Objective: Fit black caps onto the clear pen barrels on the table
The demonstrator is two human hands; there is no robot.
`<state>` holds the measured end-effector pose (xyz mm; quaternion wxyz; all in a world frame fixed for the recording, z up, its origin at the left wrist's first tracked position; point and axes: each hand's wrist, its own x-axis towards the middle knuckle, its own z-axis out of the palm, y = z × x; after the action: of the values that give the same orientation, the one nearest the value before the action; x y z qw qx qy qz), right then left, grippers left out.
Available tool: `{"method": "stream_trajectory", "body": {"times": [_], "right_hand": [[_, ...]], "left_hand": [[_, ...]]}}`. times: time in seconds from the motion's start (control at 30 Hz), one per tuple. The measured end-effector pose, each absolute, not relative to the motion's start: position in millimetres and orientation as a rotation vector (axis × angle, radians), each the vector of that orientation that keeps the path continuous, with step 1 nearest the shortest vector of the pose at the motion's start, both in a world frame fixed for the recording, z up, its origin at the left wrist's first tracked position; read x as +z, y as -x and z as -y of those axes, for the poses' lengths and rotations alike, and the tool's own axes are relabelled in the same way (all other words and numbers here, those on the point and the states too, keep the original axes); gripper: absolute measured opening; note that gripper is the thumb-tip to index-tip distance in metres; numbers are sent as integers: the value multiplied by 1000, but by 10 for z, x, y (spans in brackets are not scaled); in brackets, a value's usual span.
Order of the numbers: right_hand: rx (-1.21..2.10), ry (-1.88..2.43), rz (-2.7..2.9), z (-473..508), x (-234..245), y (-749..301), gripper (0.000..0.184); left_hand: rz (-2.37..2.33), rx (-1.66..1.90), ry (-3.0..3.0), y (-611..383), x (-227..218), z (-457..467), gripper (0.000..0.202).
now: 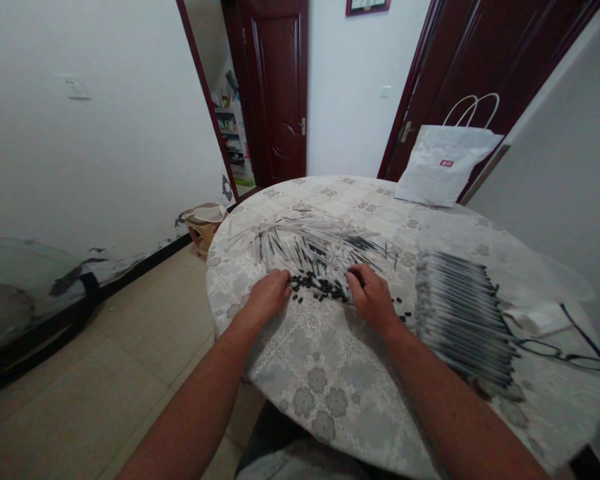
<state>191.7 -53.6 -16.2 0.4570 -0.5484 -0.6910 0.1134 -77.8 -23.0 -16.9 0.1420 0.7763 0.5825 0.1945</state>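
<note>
My left hand rests on the round table with its fingers curled under, at the left edge of a small heap of black caps. My right hand lies at the heap's right edge, fingers bent down onto the cloth. What either hand holds is hidden. Behind the caps spreads a loose pile of white pen tubes and thin refills. To the right lies a neat row of assembled pens.
A white paper bag stands at the table's far edge. Black-framed glasses and a white cloth lie at the right. A small bin sits on the floor by the wall. Dark doors stand behind.
</note>
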Motion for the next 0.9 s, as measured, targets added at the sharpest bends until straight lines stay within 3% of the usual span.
{"method": "stream_trajectory", "body": {"times": [0.2, 0.43, 0.67, 0.9], "right_hand": [[299, 1344, 1727, 543, -167, -1897, 20], [300, 1352, 1771, 547, -201, -1888, 20], [375, 1314, 1833, 578, -173, -1866, 19], [388, 1260, 1882, 608, -154, -1833, 19]], "left_hand": [[-1692, 713, -2189, 731, -206, 192, 8], [-1427, 1138, -1589, 755, -196, 60, 15], [-1085, 1262, -964, 781, -107, 88, 47], [-866, 1292, -659, 723, -60, 103, 24]]}}
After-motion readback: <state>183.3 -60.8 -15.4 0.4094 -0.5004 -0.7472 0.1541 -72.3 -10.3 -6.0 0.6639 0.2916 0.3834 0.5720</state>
